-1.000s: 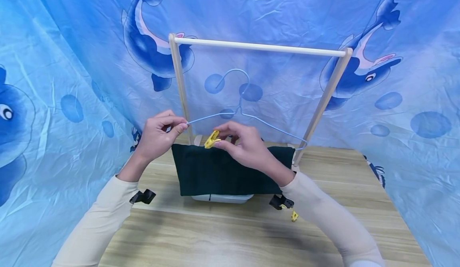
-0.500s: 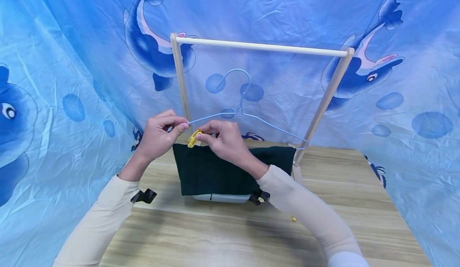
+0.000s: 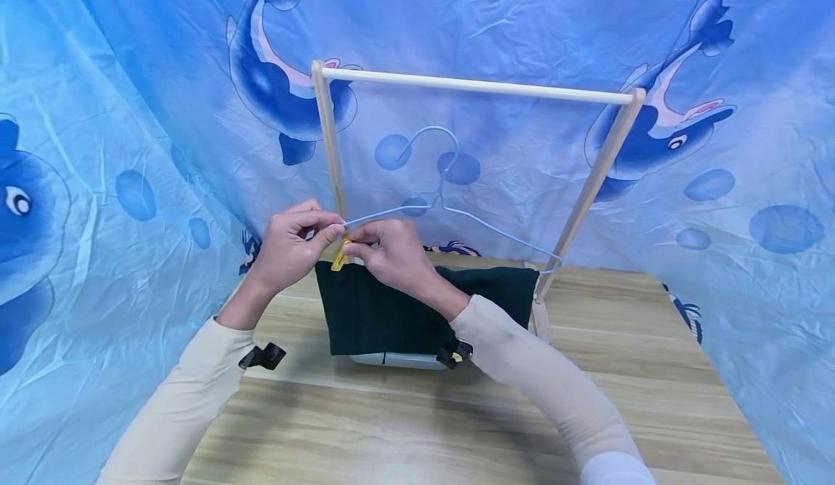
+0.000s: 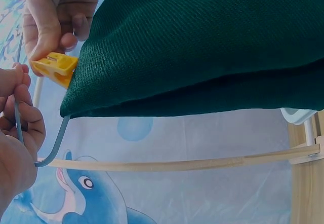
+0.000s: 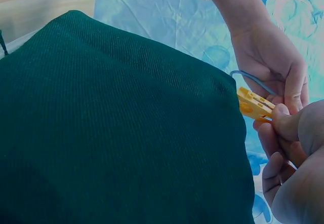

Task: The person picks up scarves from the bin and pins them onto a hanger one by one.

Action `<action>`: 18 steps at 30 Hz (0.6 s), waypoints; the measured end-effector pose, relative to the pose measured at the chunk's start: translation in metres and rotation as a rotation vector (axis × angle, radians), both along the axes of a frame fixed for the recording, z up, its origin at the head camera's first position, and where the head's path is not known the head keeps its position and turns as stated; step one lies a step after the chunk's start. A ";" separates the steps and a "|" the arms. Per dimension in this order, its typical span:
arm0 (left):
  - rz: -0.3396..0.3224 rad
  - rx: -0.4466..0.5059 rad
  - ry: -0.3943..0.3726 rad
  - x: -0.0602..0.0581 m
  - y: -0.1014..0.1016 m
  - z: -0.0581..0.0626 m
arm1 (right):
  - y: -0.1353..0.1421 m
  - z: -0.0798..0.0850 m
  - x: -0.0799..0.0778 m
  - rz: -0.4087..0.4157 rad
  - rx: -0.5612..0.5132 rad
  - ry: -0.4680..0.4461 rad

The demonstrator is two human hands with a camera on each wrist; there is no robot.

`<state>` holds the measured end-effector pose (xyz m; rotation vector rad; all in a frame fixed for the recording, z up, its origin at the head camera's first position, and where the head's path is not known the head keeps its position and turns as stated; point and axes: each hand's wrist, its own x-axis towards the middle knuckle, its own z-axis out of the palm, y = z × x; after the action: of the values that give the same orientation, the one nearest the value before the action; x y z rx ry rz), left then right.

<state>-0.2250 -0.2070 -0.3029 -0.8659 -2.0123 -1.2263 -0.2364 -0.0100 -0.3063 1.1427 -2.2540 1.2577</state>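
My left hand pinches the left end of a light blue wire hanger. Between the thumb and fingers of my right hand is a yellow clothespin. A dark green ribbed cloth hangs folded over the hanger's lower bar. In the left wrist view the clothespin meets the cloth's top edge near its corner, beside the bend of the hanger. From the right wrist, the clothespin also touches the edge of the cloth; how far its jaws reach over the fabric is hard to tell.
A wooden rack with a white top rail stands behind the hanger. Under the cloth a white container shows partly on the wooden table. Blue dolphin-print curtains surround the table.
My right hand has carried the clothespin leftward and brought it to the cloth's top edge near the left corner. The left hand keeps its hold on the hanger, almost unmoved.
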 end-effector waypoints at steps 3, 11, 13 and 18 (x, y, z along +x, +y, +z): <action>0.002 0.003 -0.011 0.000 0.000 -0.001 | -0.003 0.001 0.000 0.004 0.021 -0.016; 0.016 -0.010 -0.034 0.001 0.001 -0.002 | -0.006 0.002 -0.003 -0.008 0.109 -0.081; 0.018 -0.013 -0.039 0.001 0.001 -0.003 | -0.006 0.002 -0.004 -0.013 0.126 -0.113; 0.023 -0.017 -0.051 0.001 0.001 -0.004 | -0.002 0.002 -0.005 -0.010 0.156 -0.163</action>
<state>-0.2240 -0.2064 -0.3069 -0.8252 -2.0708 -1.2318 -0.2416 -0.0119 -0.3045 1.1160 -2.5133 1.2294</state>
